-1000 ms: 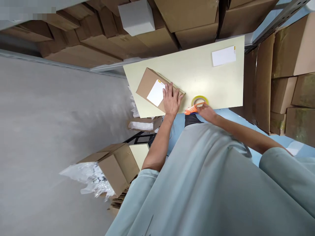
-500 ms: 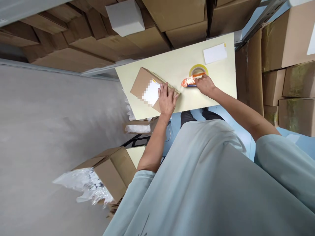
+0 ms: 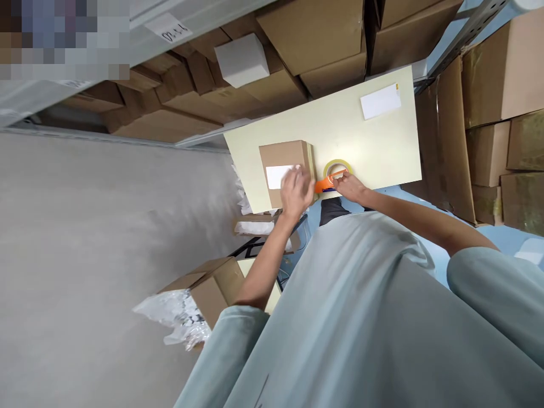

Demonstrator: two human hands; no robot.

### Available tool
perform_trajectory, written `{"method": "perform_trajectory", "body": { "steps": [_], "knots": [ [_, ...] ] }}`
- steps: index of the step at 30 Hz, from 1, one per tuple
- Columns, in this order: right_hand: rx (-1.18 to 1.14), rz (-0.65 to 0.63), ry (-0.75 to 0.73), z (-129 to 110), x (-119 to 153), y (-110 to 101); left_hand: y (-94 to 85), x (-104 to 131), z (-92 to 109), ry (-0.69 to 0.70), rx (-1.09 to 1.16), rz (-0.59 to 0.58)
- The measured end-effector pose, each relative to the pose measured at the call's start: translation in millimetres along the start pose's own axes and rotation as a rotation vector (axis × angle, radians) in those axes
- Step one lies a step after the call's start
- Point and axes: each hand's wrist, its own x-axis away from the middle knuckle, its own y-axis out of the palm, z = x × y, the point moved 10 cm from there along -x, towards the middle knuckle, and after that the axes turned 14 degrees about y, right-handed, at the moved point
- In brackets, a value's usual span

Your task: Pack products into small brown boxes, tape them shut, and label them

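On the pale table a brown cardboard box [image 3: 283, 152] stands with a white label [image 3: 275, 177] on its upper face. My left hand [image 3: 294, 195] is over the label and the near part of the box, fingers apart and a little blurred; whether it touches the box I cannot tell. Close to the box's right side, my right hand [image 3: 350, 186] is closed around the handle of an orange tape dispenser [image 3: 323, 185]. A yellowish roll of tape [image 3: 349, 165] is on the dispenser, whose front end is beside the box.
A white paper slip [image 3: 380, 102] lies at the far right of the table [image 3: 365, 141]. Shelved cartons [image 3: 314, 39] line the back, with a white box [image 3: 242, 59] among them. Stacked cartons [image 3: 488, 147] stand right. An open carton [image 3: 215, 294] with plastic wrap is at lower left.
The box has been turned so its edges sit straighter to me. My right hand has brought the tape dispenser nearer to the box and the table's front edge. The camera view has shifted.
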Motion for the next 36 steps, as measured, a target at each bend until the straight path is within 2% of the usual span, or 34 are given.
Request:
{"method": "perform_trajectory", "body": {
  "steps": [2, 4, 7, 10, 15, 20, 24, 30, 36],
  "knots": [
    [-0.006, 0.001, 0.011, 1, -1, 1, 1.4, -35, -18, -0.110, -0.032, 0.110],
    [-0.010, 0.001, 0.015, 6, -3, 2, 16.1, -64, -37, -0.222, -0.038, 0.159],
    [-0.012, 0.015, 0.005, 10, -5, 1, 40.5, -80, -56, -0.327, -0.015, 0.176],
    [-0.025, 0.024, -0.024, 4, -5, 0, 51.0, -68, -55, -0.291, 0.031, 0.143],
    [-0.015, 0.026, -0.119, -14, 3, 10, 51.7, -43, -37, -0.140, 0.035, 0.004],
    [-0.054, 0.049, -0.166, -12, 18, 29, 52.6, -38, -39, -0.138, 0.084, -0.001],
    [-0.016, 0.060, -0.196, -7, 18, 36, 57.3, -38, -45, -0.144, 0.075, 0.015],
    [0.049, 0.097, -0.250, 7, 13, 29, 59.0, -36, -50, -0.156, 0.090, 0.097],
    [0.024, 0.060, -0.251, 19, 11, 12, 56.6, -41, -45, -0.214, 0.115, 0.056]
  ]
}}
